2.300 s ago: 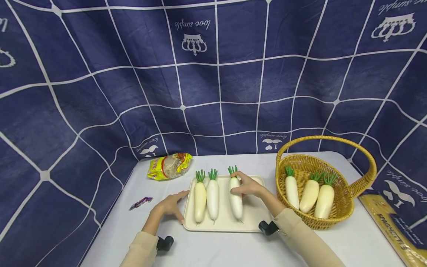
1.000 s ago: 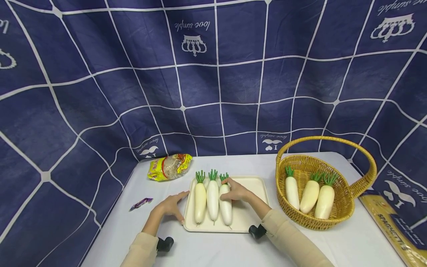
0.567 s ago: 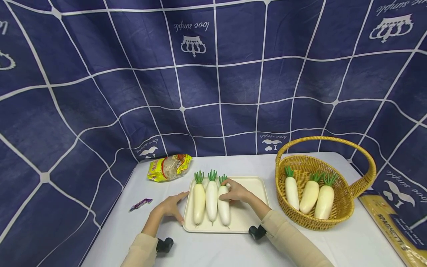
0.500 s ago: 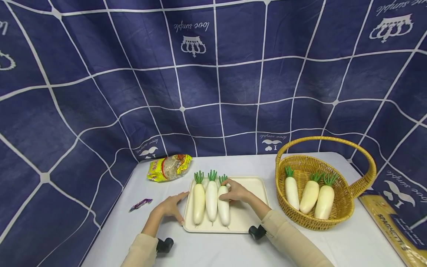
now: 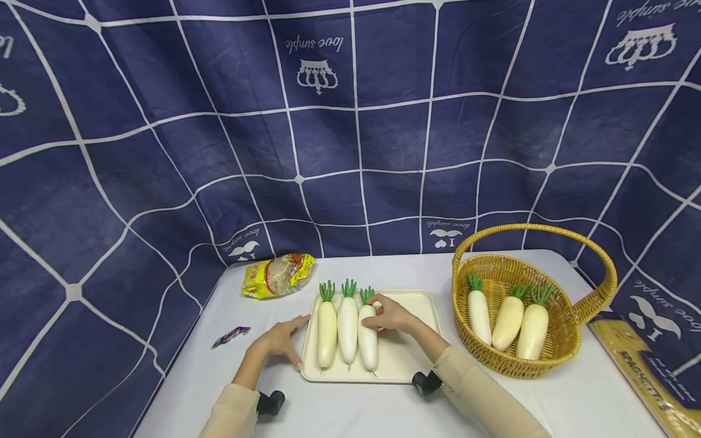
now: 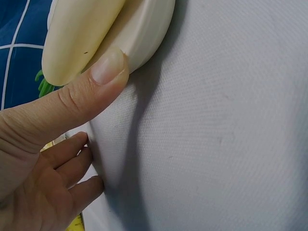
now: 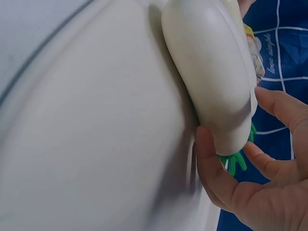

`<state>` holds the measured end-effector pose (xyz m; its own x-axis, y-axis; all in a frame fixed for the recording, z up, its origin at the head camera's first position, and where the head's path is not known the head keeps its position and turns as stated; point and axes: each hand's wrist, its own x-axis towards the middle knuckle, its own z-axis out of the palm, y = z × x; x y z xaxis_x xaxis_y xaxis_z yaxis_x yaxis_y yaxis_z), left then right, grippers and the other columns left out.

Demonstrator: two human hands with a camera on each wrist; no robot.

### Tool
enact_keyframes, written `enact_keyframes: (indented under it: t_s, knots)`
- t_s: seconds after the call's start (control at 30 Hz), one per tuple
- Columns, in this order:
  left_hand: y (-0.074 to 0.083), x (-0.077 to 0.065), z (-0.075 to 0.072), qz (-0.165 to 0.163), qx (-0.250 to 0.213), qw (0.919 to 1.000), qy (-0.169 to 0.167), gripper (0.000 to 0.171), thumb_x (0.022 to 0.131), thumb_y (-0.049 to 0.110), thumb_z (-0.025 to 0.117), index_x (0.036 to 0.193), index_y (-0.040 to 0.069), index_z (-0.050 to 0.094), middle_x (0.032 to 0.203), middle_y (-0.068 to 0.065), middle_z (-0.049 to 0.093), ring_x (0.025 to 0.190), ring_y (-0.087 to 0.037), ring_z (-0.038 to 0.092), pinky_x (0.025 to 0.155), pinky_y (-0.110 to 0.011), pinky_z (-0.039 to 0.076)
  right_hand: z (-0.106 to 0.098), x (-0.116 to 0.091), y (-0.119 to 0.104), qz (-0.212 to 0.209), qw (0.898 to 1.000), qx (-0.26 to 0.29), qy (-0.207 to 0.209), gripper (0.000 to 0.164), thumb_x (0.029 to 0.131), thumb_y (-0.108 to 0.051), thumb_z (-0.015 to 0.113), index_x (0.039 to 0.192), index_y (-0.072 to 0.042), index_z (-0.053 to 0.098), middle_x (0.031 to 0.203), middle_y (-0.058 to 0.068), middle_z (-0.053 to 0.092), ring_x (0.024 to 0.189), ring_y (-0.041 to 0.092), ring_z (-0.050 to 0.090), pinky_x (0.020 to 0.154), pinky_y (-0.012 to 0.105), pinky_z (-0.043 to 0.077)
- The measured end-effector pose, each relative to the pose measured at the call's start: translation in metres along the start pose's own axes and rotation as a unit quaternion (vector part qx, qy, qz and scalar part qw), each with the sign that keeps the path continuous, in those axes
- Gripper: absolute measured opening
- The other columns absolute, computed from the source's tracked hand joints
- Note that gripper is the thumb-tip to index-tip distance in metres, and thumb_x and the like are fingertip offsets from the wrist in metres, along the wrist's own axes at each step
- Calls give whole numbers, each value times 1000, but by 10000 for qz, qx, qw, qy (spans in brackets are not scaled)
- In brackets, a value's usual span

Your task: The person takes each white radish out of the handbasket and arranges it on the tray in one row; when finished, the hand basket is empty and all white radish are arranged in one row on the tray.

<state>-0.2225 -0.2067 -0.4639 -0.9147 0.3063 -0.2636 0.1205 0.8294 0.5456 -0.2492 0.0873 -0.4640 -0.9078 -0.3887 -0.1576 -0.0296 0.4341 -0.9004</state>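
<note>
Three white radishes with green tops lie side by side on a cream tray (image 5: 408,365): a yellowish radish (image 5: 327,334), a middle white radish (image 5: 347,331) and a right white radish (image 5: 368,347). My right hand (image 5: 393,315) holds the right radish near its leafy end. Thumb and fingers sit on either side of that radish (image 7: 211,67) in the right wrist view. At the tray's left side, my left hand (image 5: 278,339) is spread, its thumb (image 6: 108,67) against the rim and the other fingers loosely bent.
A wicker basket (image 5: 569,340) with three more radishes stands to the right. Beyond it lies a spaghetti packet (image 5: 641,377). A yellow food bag (image 5: 278,275) is at the back left, with a small purple wrapper (image 5: 230,336) in front of it.
My right hand has slid the right radish leftward until it lies beside the middle one; lately it has barely moved. The left hand has stayed at the tray's edge.
</note>
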Motion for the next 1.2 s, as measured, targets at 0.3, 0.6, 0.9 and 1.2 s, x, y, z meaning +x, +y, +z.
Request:
enact_keyframes:
  t_s: [0.3, 0.6, 0.9, 1.2]
  knots:
    - [-1, 1, 1, -33, -10, 10000, 2, 107, 46, 11, 92, 141, 8, 42, 145, -24, 37, 132, -44, 33, 107, -59, 28, -20, -13, -6, 41, 9988, -438, 201, 62, 76, -16, 74, 129, 1, 47, 102, 23, 53, 67, 24, 59, 58, 40, 58]
    - [-1, -1, -1, -21, -1, 10000, 2, 108, 46, 10, 92, 141, 7, 42, 144, -25, 37, 132, -44, 34, 108, -58, 28, -48, -34, -19, -121, 9959, -875, -186, 58, 79, -18, 72, 128, 0, 47, 103, 21, 54, 71, 27, 61, 59, 40, 59]
    - [-1, -1, -1, -9, 82, 10000, -11, 108, 46, 12, 92, 141, 7, 42, 144, -25, 37, 132, -45, 33, 107, -60, 28, -79, -61, -26, -491, 9866, -1375, -723, 53, 82, -22, 71, 124, 1, 49, 103, 23, 55, 77, 19, 63, 59, 38, 57]
    - [-3, 1, 1, -57, 60, 10000, -35, 108, 46, 13, 92, 141, 7, 42, 145, -24, 37, 132, -45, 33, 107, -60, 27, -113, -95, -33, -640, 9810, -1532, -1006, 54, 84, -24, 69, 125, 2, 47, 104, 19, 56, 79, 20, 63, 60, 38, 56]
